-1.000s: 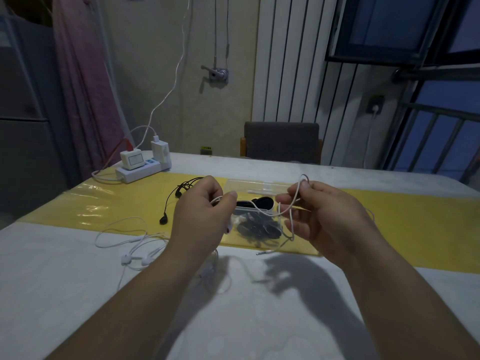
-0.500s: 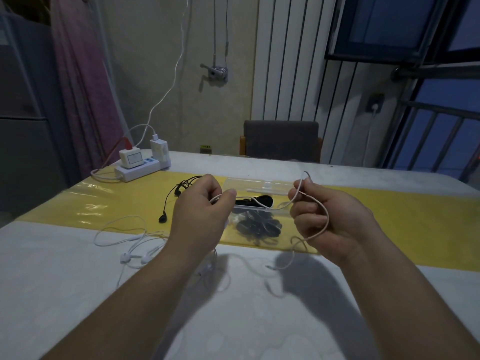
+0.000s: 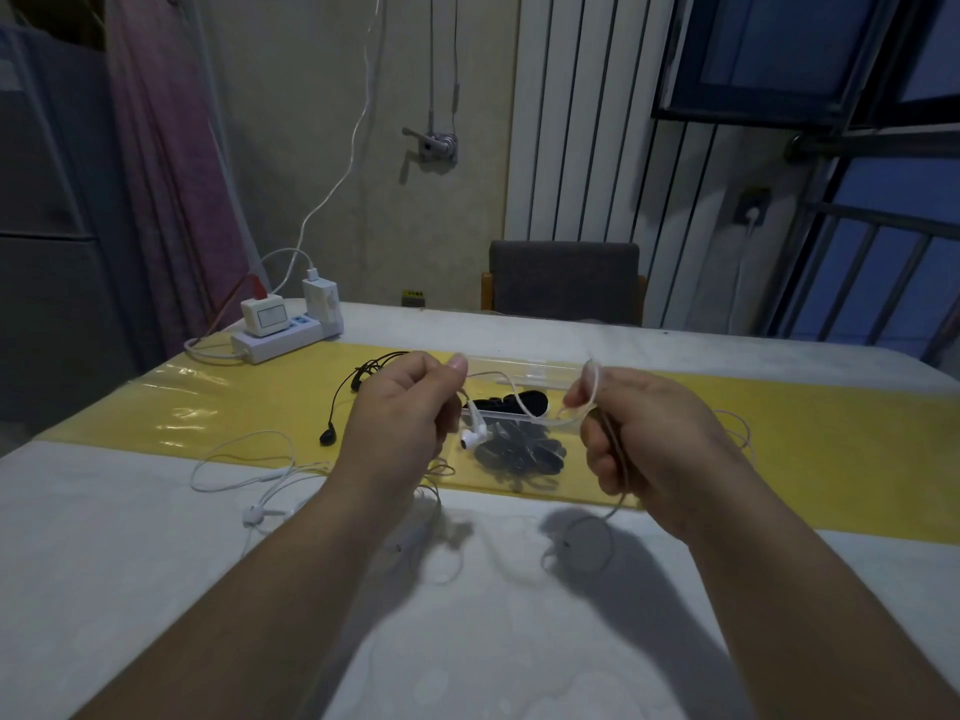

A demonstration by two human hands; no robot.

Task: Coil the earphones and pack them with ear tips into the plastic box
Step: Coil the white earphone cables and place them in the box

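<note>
Two spare sets lie toward the left edge of the desk (image 3: 130, 563): a loose white pair (image 3: 260, 478) on the bare top, and black earphones (image 3: 332, 433) on the yellow mat (image 3: 805, 433) behind it. A power strip (image 3: 280, 339) sits at the far left corner.

Above the middle of the desk, the left hand (image 3: 400, 413) is raised with its fingers (image 3: 445, 415) curled, and the thumb and forefinger pinch the cable of the white earphones (image 3: 474, 434). One earbud dangles just below that pinch. From there the cable arcs across the gap to the right hand (image 3: 649, 433).

Below that span, the clear plastic box (image 3: 519, 374) rests on the mat. The black ear tips (image 3: 519, 452) lie heaped just in front of it, apart from both hands.

On the right, the fingers (image 3: 597, 449) are curled round the cable. It loops over the forefinger, and the slack hangs down to the desk in a blurred curl.
</note>
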